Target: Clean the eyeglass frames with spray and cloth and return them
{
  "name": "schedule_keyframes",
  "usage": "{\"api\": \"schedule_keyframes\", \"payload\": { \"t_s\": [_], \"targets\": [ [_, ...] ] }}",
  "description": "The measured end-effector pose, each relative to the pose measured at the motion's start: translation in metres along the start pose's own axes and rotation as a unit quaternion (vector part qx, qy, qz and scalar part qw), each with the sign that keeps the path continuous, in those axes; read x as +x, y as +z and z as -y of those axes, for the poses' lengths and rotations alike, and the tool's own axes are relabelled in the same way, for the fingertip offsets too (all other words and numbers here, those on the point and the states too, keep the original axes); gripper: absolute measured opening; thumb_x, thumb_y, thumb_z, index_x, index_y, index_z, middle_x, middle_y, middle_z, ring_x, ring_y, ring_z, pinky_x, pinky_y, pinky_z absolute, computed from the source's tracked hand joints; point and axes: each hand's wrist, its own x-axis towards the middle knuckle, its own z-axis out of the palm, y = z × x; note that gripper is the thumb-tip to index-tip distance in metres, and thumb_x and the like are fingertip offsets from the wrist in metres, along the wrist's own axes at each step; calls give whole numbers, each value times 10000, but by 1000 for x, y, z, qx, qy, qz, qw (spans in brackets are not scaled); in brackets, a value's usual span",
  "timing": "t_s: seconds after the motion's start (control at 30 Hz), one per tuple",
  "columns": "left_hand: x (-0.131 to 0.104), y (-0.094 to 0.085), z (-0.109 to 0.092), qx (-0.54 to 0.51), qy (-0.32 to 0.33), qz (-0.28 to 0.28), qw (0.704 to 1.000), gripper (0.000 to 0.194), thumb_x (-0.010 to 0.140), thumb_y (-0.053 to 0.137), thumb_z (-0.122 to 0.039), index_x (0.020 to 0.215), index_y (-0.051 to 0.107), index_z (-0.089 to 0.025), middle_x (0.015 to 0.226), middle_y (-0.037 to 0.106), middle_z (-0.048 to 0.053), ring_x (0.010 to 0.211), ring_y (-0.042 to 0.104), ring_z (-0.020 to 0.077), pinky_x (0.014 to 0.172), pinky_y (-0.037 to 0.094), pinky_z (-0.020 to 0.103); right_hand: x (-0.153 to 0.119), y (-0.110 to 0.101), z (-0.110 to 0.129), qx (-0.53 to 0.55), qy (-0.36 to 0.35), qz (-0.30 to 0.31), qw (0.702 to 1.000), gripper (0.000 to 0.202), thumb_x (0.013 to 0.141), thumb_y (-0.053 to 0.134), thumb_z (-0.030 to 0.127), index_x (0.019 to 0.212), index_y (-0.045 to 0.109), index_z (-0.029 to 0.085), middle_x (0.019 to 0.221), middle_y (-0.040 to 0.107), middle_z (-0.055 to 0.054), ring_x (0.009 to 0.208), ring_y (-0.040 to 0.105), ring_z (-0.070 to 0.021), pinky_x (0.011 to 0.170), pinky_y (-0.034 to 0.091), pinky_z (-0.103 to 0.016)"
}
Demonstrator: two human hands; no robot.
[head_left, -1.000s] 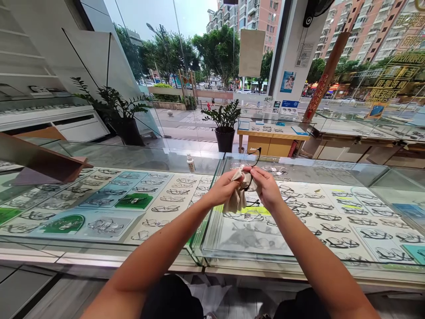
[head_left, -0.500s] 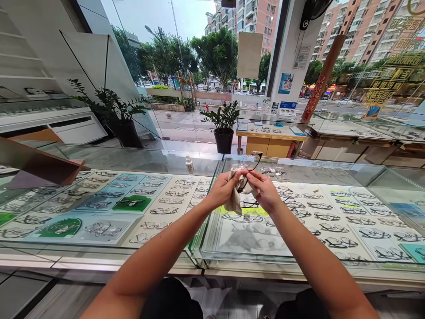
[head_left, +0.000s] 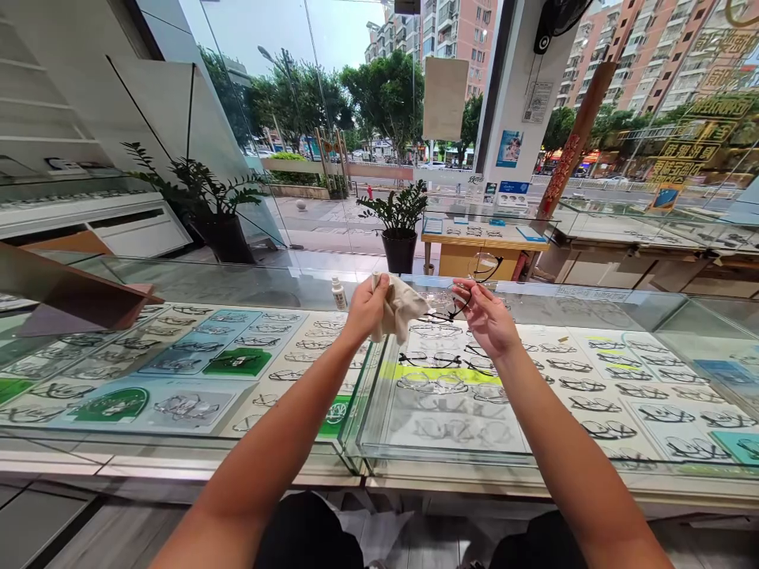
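Note:
My left hand (head_left: pixel 368 307) is closed on a beige cleaning cloth (head_left: pixel 400 310), which hangs loosely from the fingers above the seam between two glass cases. Off to the right, my right hand (head_left: pixel 489 316) grips a pair of dark-rimmed eyeglasses (head_left: pixel 500 261) by the frame. One round lens stands up above the fingers and a temple points left toward the cloth. Cloth and lenses are apart; whether the temple tip touches the cloth I cannot tell. Just left of my left hand, a small white bottle (head_left: pixel 338 293) stands on the glass top.
Under the glass of the display case (head_left: pixel 409 454) lie many rows of eyeglasses. A brown folded board (head_left: pixel 77 292) rests on the counter at the left. Beyond the counter are a potted plant (head_left: pixel 398 249) and a small wooden table (head_left: pixel 468 257) with more glasses.
My hands have separated: the left has drawn the cloth left and up, off the eyeglasses. The right has shifted slightly right, still holding the eyeglasses, which are turned differently.

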Motion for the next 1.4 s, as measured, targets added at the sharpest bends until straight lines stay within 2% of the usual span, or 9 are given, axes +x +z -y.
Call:
{"api": "schedule_keyframes", "payload": {
  "t_s": [0.13,0.3,0.47,0.63,0.73,0.87,1.03,1.13,1.4],
  "targets": [
    [10,-22,5,209,21,37,977,549,1078,381,-605,1053,759,-208,816,688,47,791,603,226,722,402,316,3,-4,1,14,7,-9,1000,289,777,927,471,982,850,282,1308,797,-52,1202,705,-229,1050,552,-387],
    [19,-32,19,465,-80,152,868,571,1105,238,-464,1066,748,-210,1094,787,119,1002,687,294,760,412,343,4,-6,0,8,7,-5,1000,268,800,904,471,970,838,275,1261,809,-57,1154,717,-223,1034,552,-389],
    [20,-36,39,518,-145,209,816,369,1018,484,-369,1216,721,-165,1177,787,206,1018,715,354,800,473,377,3,-6,4,-9,9,1,1000,268,800,881,491,931,839,261,1171,821,-61,1126,722,-231,1038,546,-394],
    [15,-35,42,539,-155,240,792,517,965,622,-405,1396,651,-121,1328,736,268,1170,701,434,960,517,497,1,-6,10,-45,15,30,998,237,802,861,484,871,839,258,1052,820,-59,1122,712,-254,1072,524,-408],
    [10,-25,31,535,-47,182,824,594,1021,561,-450,1521,553,-129,1551,595,272,1440,547,443,1170,394,588,0,-6,14,-81,14,59,995,208,835,822,457,850,842,251,1003,810,-59,1108,701,-259,1104,492,-407],
    [-1,-8,10,412,237,23,880,624,1046,547,-524,1566,494,-183,1623,540,222,1527,487,371,1234,350,541,-2,-5,18,-144,21,100,984,185,848,777,417,819,840,246,935,796,-55,1045,679,-258,1085,462,-407],
    [-19,5,-12,321,439,8,839,1018,886,775,-657,1682,325,-209,1609,559,234,1520,514,392,1228,390,536,-2,-5,20,-266,32,162,950,231,877,728,413,773,830,233,885,780,-46,954,652,-240,1014,453,-398],
    [-26,11,-16,322,464,25,825,1030,858,830,-626,1674,356,-214,1536,638,218,1461,582,383,1198,418,514,-2,-5,19,-293,36,190,936,236,886,714,402,769,813,222,869,786,-47,926,661,-235,978,466,-394],
    [-26,13,-15,301,447,26,842,710,879,840,-584,1455,623,-229,1313,776,153,1200,736,322,1037,513,461,-4,-5,22,-301,42,213,929,221,889,703,383,781,797,215,871,790,-51,902,680,-230,937,494,-390]
  ]
}}
